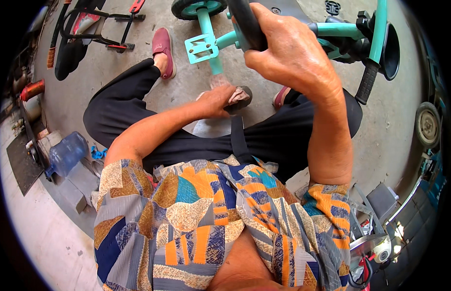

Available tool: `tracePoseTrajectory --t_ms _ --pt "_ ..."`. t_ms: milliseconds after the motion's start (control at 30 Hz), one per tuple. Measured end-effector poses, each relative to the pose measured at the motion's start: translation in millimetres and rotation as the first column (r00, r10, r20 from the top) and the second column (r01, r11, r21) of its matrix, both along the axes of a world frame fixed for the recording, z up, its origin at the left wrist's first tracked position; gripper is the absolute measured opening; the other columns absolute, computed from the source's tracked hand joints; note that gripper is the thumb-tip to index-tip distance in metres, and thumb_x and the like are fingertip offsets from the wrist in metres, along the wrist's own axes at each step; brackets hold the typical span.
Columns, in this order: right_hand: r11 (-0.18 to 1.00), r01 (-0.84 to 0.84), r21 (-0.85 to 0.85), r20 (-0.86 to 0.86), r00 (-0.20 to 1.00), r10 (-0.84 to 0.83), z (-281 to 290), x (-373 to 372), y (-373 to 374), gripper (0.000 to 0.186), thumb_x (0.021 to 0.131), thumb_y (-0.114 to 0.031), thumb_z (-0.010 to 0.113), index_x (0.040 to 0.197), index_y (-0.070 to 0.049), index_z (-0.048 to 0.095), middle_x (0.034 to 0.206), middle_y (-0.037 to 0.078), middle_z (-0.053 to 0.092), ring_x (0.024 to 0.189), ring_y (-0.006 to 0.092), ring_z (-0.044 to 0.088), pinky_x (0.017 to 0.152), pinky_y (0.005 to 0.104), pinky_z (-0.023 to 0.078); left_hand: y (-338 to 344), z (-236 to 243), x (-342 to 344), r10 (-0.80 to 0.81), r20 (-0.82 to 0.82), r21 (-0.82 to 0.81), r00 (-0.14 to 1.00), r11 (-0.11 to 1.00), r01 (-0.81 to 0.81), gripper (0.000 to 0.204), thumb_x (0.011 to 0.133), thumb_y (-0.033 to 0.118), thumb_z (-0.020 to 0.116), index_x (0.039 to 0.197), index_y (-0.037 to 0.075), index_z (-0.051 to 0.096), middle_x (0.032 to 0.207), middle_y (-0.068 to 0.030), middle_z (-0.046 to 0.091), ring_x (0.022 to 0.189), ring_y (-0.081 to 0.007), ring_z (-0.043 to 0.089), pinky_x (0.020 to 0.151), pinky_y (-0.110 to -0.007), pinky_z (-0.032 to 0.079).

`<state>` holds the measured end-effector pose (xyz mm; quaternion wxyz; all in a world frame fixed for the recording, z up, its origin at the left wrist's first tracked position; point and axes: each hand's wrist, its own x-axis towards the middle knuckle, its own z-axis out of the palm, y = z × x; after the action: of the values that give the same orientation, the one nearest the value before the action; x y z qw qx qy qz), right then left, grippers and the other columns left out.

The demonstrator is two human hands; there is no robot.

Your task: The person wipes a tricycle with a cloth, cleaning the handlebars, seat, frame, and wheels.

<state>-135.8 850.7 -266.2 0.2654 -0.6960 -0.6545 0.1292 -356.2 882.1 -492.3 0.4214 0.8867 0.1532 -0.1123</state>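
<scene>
A teal child's tricycle point(204, 29) lies tipped over on the floor in front of me. My right hand point(296, 56) is closed round a thick black curved part point(248, 23) of it, whose exact kind I cannot make out. Lower down, my left hand point(217, 101) grips a crumpled pale pinkish rag point(237, 95) at the near end of the teal axle tube. Beside the rag shows a dark rounded piece point(245, 98), partly covered by it. A teal bracket point(201, 48) with bolts sits on the axle, and a black-tyred wheel point(199, 6) is at its far end.
The handlebar with a black grip point(367, 81) reaches toward my right knee. A black-framed item point(85, 29) lies at the far left. A blue water jug point(68, 154) and a red cylinder point(32, 90) stand left. A loose wheel point(427, 125) leans at the right.
</scene>
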Motion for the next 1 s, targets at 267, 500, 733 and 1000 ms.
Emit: tracePoseTrajectory --t_ms 267,500,733,1000 --pt "0.999 0.025 0.040 -0.048 0.999 -0.023 -4 -10 1 0.026 0.064 -0.008 0.060 0.087 0.004 0.059 0.078 0.025 0.063 0.078 0.0437 0.062 0.073 0.0480 0.050 -17 0 3 0.133 -0.168 0.061 0.977 0.990 -0.125 0.068 0.061 0.015 0.080 0.120 0.009 0.048 0.112 -0.0182 0.056 0.110 -0.0406 0.051 0.089 -0.049 0.043" --pt "0.991 -0.059 0.123 -0.065 0.996 0.067 -4 -16 10 0.021 0.065 -0.006 0.059 0.084 0.003 0.059 0.080 0.022 0.063 0.079 0.0409 0.063 0.072 0.0470 0.050 -38 -19 10 0.291 0.055 0.117 0.955 0.948 -0.296 0.080 0.060 0.021 0.082 0.129 0.009 0.044 0.118 -0.0169 0.056 0.111 -0.0395 0.051 0.083 -0.049 0.045" --pt "0.996 -0.085 0.015 -0.085 0.993 0.086 -3 -19 37 0.024 0.066 -0.010 0.067 0.087 0.000 0.062 0.079 0.021 0.064 0.083 0.0372 0.065 0.074 0.0453 0.052 -27 -38 53 0.424 -0.111 0.010 0.899 0.905 -0.425 0.059 0.062 0.027 0.079 0.111 0.004 0.055 0.098 -0.0161 0.065 0.096 -0.0350 0.061 0.080 -0.043 0.047" --pt "0.977 0.098 0.188 -0.029 0.995 -0.094 -4 21 40 0.017 0.076 0.001 0.048 0.092 0.002 0.053 0.079 0.029 0.061 0.083 0.0470 0.059 0.073 0.0529 0.047 -15 -26 136 0.599 -0.206 -0.039 0.774 0.786 -0.618 0.039 0.064 0.029 0.075 0.094 0.009 0.062 0.089 -0.0116 0.067 0.088 -0.0322 0.063 0.076 -0.042 0.048"
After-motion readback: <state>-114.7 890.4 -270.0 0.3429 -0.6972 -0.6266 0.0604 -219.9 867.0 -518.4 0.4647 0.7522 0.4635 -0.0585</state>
